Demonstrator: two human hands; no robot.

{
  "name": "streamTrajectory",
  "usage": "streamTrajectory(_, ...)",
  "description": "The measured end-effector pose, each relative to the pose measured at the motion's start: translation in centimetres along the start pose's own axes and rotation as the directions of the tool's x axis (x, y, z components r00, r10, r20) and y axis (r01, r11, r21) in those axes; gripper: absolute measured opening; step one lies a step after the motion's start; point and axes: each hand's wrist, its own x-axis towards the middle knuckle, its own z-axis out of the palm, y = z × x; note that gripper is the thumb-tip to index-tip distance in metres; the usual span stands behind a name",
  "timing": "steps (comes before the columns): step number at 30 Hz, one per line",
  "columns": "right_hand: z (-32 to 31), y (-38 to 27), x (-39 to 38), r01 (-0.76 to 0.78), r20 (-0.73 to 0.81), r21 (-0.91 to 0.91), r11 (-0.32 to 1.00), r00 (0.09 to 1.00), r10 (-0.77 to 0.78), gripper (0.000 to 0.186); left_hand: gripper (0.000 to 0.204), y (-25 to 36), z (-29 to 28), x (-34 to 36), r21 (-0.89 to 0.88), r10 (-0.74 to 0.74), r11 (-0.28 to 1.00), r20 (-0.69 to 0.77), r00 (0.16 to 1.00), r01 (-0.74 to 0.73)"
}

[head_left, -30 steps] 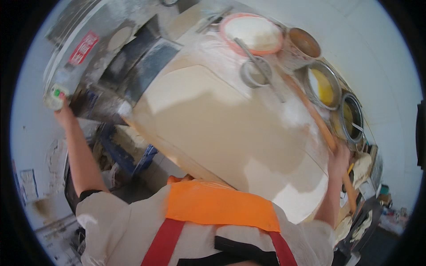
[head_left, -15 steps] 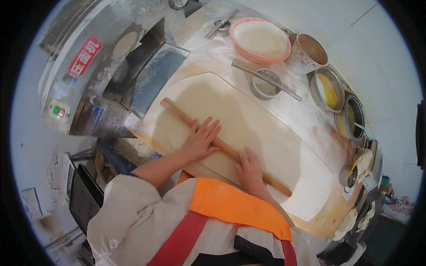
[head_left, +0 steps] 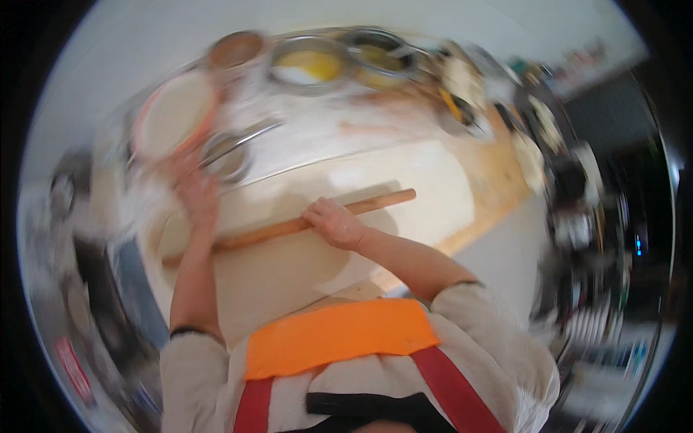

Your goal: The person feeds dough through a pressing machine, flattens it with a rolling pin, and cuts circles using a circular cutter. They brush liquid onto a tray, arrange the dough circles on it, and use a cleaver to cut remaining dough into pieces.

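Note:
A wide, pale sheet of rolled dough (head_left: 426,169) lies on a floured worktop. My right hand (head_left: 333,222) is closed around the middle of a wooden rolling pin (head_left: 382,203), which lies slantwise over the sheet. Off the pin, my left hand (head_left: 196,193) reaches out over the dough's far left edge, beside a pink-rimmed bowl of flour (head_left: 177,119). Its fingers are smeared by motion, so their grip cannot be read. Just right of that hand stands a small round container (head_left: 229,162) with a metal rod (head_left: 253,137) across its top.
Along the back stand a brown-lined pot (head_left: 237,49), a metal bowl with yellow contents (head_left: 309,65) and a dark-rimmed pot (head_left: 381,58). Scraps of dough (head_left: 530,160) hang by the right edge of the wooden board (head_left: 498,177). A blue-grey metal chute (head_left: 137,278) borders the left side.
My left hand has left the rolling pin and moved out toward the flour bowl. The right hand stays on the pin. The whole view has turned, swinging the bench around.

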Motion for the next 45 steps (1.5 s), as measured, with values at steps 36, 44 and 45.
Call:
streamTrajectory(36,-15.0,34.2,-10.1,-0.79,-0.259,0.224,0.571,0.517,0.816,0.047,0.016,35.0,-8.3,-8.6,-0.168,-0.391,0.755,0.661,0.641,0.634)
streamTrajectory(44,-24.1,27.9,-18.6,-0.421,-0.161,0.504,0.754,0.812,0.561,0.041,0.014,44.1,-2.7,-5.1,-0.251,0.037,0.933,0.778,0.627,0.256)
streamTrajectory(45,-23.0,24.9,-20.0,-0.254,-0.25,0.244,0.936,0.916,0.314,0.048,0.014,45.3,-1.8,-4.7,-0.267,0.123,0.95,0.794,0.595,0.161)
